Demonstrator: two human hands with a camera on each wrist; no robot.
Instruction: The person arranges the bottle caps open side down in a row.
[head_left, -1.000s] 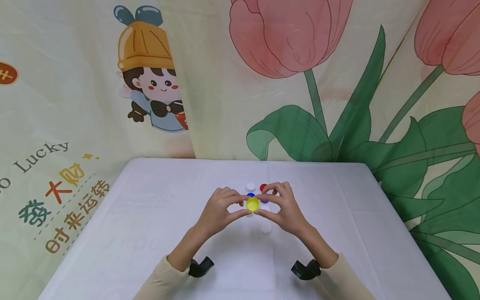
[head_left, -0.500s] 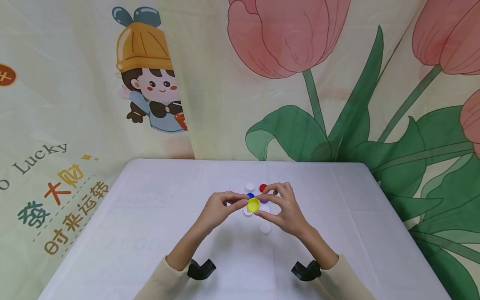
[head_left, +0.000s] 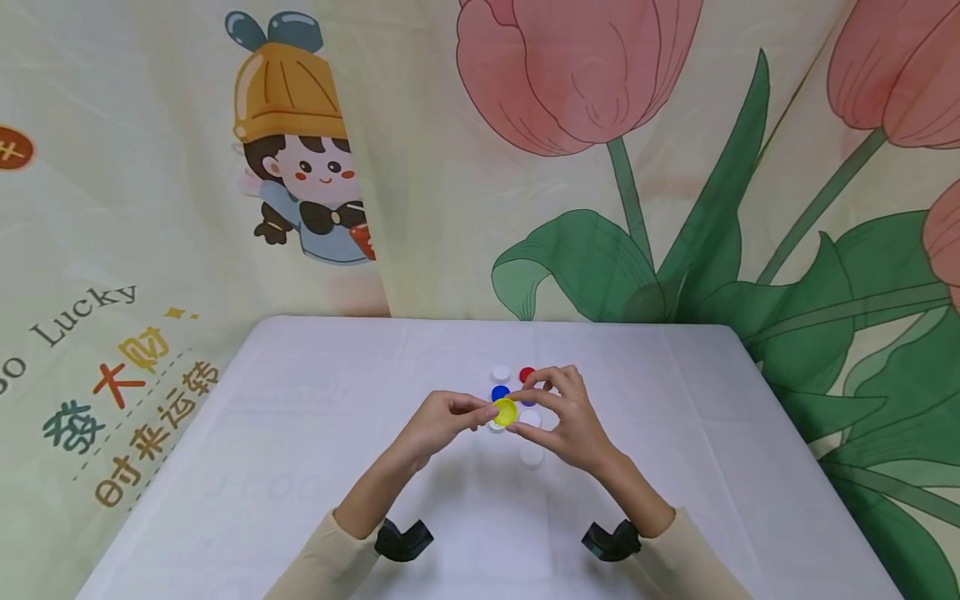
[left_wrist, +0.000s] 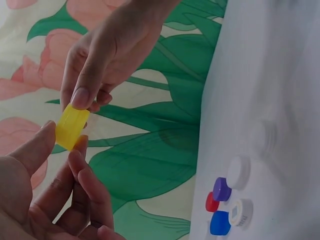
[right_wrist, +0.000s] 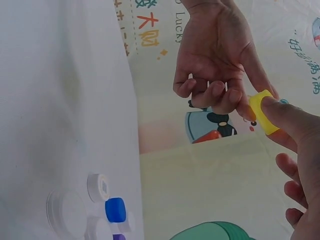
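Observation:
A yellow bottle cap (head_left: 506,412), its hollow side toward the head camera, is held above the table between both hands. My left hand (head_left: 442,425) pinches its left edge, thumb and index finger close together. From the other side, my right hand (head_left: 566,421) grips the cap with thumb and index finger spread across it. In the left wrist view the yellow cap (left_wrist: 71,126) shows edge-on with fingers of both hands on it. The right wrist view shows my right thumb (right_wrist: 287,114) lying over part of it.
Behind the hands on the white table (head_left: 337,375) lie a blue cap (head_left: 500,392), a red cap (head_left: 527,375), a partly hidden purple cap (left_wrist: 222,189) and several white caps (head_left: 532,455). A printed cloth (head_left: 420,167) hangs behind the table.
My left thumb and index finger have gone from spanning the yellow cap to pinching its left edge. The cap has shifted slightly lower, uncovering more of the blue cap. My right hand hardly moved.

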